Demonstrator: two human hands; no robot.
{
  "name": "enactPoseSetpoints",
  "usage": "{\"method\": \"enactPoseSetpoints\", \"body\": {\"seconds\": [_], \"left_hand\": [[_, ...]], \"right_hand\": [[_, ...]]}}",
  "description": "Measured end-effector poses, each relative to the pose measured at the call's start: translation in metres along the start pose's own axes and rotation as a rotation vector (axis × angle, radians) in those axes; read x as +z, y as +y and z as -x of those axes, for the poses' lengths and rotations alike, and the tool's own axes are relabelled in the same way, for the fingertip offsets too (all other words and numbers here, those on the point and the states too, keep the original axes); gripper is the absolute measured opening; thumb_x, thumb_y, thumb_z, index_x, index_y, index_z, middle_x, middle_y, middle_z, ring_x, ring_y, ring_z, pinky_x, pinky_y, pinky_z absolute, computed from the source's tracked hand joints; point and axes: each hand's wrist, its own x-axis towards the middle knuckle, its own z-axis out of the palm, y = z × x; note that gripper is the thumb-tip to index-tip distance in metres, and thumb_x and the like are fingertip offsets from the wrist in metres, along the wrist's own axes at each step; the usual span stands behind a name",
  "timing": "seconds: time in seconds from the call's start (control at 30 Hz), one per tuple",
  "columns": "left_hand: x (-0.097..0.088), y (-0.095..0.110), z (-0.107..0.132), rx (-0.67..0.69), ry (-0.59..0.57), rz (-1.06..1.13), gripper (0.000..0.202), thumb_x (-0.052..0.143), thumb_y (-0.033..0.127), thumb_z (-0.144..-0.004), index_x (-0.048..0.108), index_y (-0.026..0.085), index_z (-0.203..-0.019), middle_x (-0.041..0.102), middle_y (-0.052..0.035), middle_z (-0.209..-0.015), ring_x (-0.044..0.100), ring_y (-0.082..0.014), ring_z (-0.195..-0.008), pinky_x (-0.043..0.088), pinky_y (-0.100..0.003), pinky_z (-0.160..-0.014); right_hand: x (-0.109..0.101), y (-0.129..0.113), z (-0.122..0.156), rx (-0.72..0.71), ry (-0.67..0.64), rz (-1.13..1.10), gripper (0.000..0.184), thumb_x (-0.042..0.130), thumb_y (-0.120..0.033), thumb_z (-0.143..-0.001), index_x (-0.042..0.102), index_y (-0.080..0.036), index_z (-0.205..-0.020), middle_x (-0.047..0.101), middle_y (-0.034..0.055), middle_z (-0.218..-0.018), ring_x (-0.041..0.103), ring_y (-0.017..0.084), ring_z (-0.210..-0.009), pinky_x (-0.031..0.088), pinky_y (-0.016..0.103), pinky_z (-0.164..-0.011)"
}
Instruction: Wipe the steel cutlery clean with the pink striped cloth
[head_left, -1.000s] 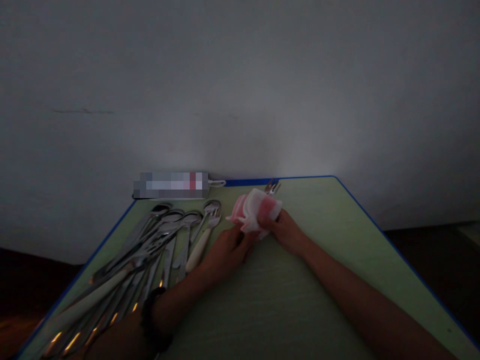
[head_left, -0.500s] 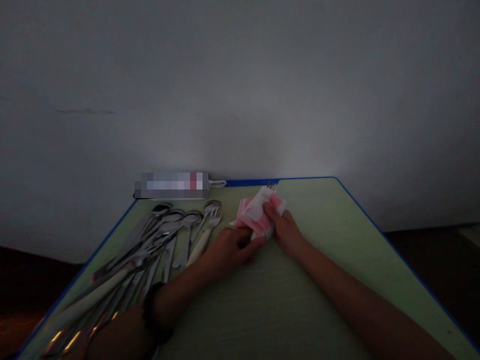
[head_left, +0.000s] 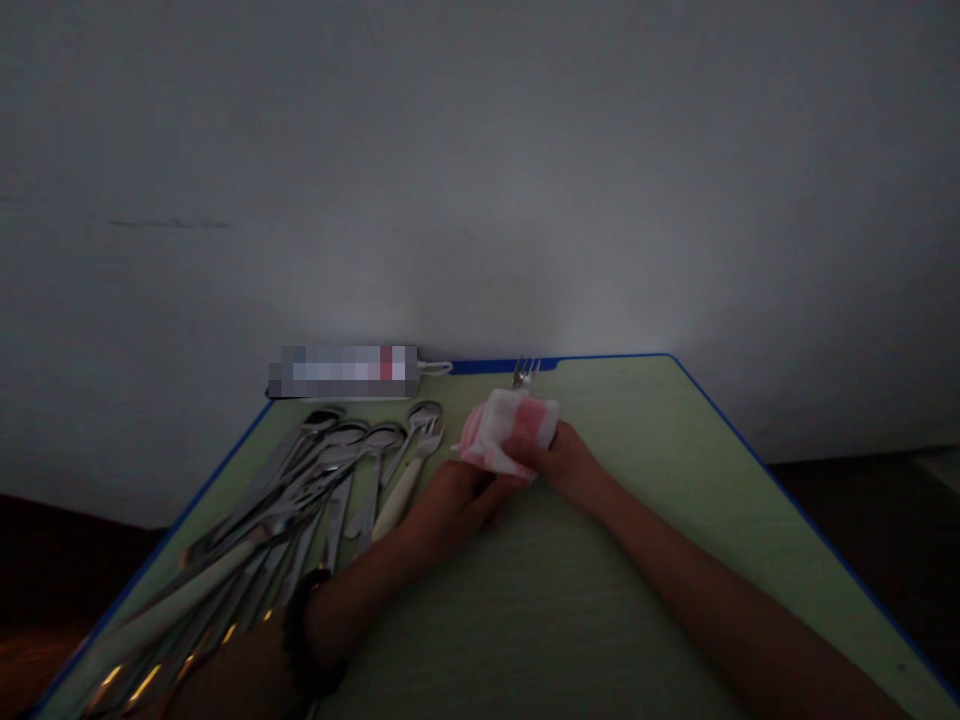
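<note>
A pink and white cloth (head_left: 507, 432) is bunched around a metal fork (head_left: 525, 371) whose tines stick out beyond it toward the wall. My right hand (head_left: 566, 466) is closed on the cloth and presses it round the fork. My left hand (head_left: 457, 502) is closed just below the cloth, where the fork's handle is hidden under the fingers. Both hands rest on the pale green table (head_left: 660, 480) near its far edge.
Several spoons, forks and knives (head_left: 322, 480), some with white handles, lie fanned out on the left half of the table. A blurred flat pack (head_left: 342, 370) lies at the far edge. A bare grey wall (head_left: 480, 180) stands right behind. The table has a blue rim (head_left: 720, 410).
The cloth has slid back along the fork toward me, so more of the tines show. The fork tip has swung slightly left. The cutlery pile has not moved.
</note>
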Motion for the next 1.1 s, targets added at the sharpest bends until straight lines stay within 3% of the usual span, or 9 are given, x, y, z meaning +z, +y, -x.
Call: {"method": "enactPoseSetpoints", "body": {"seconds": [0.17,0.3,0.43,0.53,0.6,0.77,0.93,1.1], "left_hand": [[0.0,0.007,0.002,0.065,0.004,-0.126,0.038,0.041,0.039,-0.085,0.051,0.017,-0.055,0.05,0.0033,-0.048,0.045,-0.0093,-0.044,0.031,-0.019,-0.045],[0.0,0.01,0.005,0.14,-0.044,-0.156,0.032,0.043,0.039,-0.085,0.052,0.017,-0.064,0.047,0.0049,-0.052,0.043,-0.0084,-0.046,0.029,-0.018,-0.045],[0.0,0.01,0.009,0.143,-0.096,-0.155,0.036,0.044,0.042,-0.084,0.051,0.016,-0.061,0.041,0.0055,-0.052,0.039,-0.0078,-0.046,0.026,-0.018,-0.043],[-0.001,0.011,0.011,0.11,-0.12,-0.086,0.035,0.041,0.041,-0.085,0.051,0.016,-0.062,0.045,0.0043,-0.054,0.041,-0.0087,-0.048,0.028,-0.018,-0.044],[-0.001,0.01,0.011,0.105,-0.109,-0.012,0.032,0.038,0.037,-0.087,0.053,0.016,-0.068,0.051,0.0028,-0.058,0.046,-0.0098,-0.051,0.033,-0.019,-0.047],[0.004,0.007,0.005,0.02,0.071,0.112,0.032,0.031,0.039,-0.09,0.051,0.017,-0.078,0.047,0.0044,-0.057,0.044,-0.0104,-0.05,0.035,-0.02,-0.048],[0.004,0.009,0.002,0.032,0.08,0.048,0.03,0.035,0.039,-0.089,0.054,0.017,-0.095,0.05,0.003,-0.065,0.044,-0.012,-0.056,0.035,-0.02,-0.05],[0.005,0.011,0.004,0.036,0.075,0.05,0.032,0.032,0.039,-0.091,0.055,0.017,-0.092,0.051,0.0025,-0.065,0.047,-0.0126,-0.057,0.036,-0.021,-0.053]], "right_hand": [[0.005,0.003,0.0,0.004,0.12,-0.253,0.032,0.062,-0.04,-0.071,0.064,-0.017,-0.092,0.067,0.0044,-0.087,0.06,0.017,-0.077,0.046,0.031,-0.076],[0.006,0.01,-0.005,0.025,0.237,-0.507,0.031,0.063,-0.041,-0.069,0.062,-0.018,-0.089,0.066,0.0041,-0.085,0.06,0.016,-0.076,0.047,0.031,-0.076],[0.002,0.017,-0.012,0.025,0.347,-0.574,0.029,0.066,-0.039,-0.065,0.06,-0.018,-0.084,0.065,0.0031,-0.081,0.059,0.015,-0.074,0.046,0.029,-0.074],[0.0,0.016,-0.013,-0.016,0.344,-0.51,0.029,0.065,-0.039,-0.066,0.06,-0.018,-0.087,0.065,0.0039,-0.084,0.058,0.016,-0.077,0.046,0.029,-0.073],[-0.001,0.012,-0.011,-0.04,0.272,-0.476,0.03,0.066,-0.037,-0.066,0.06,-0.019,-0.089,0.065,0.0038,-0.086,0.058,0.015,-0.077,0.046,0.029,-0.073],[-0.004,0.012,-0.01,-0.017,0.062,-0.41,0.031,0.071,-0.034,-0.06,0.062,-0.018,-0.085,0.065,0.0031,-0.081,0.058,0.016,-0.074,0.046,0.031,-0.073],[-0.01,0.016,-0.011,-0.179,0.185,-0.103,0.031,0.059,-0.04,-0.073,0.061,-0.019,-0.094,0.063,0.0023,-0.087,0.056,0.016,-0.083,0.043,0.03,-0.078],[-0.014,0.006,-0.009,-0.124,0.348,0.3,0.036,0.046,-0.049,-0.08,0.06,-0.017,-0.073,0.056,0.0008,-0.062,0.049,0.014,-0.057,0.038,0.026,-0.054]]}}
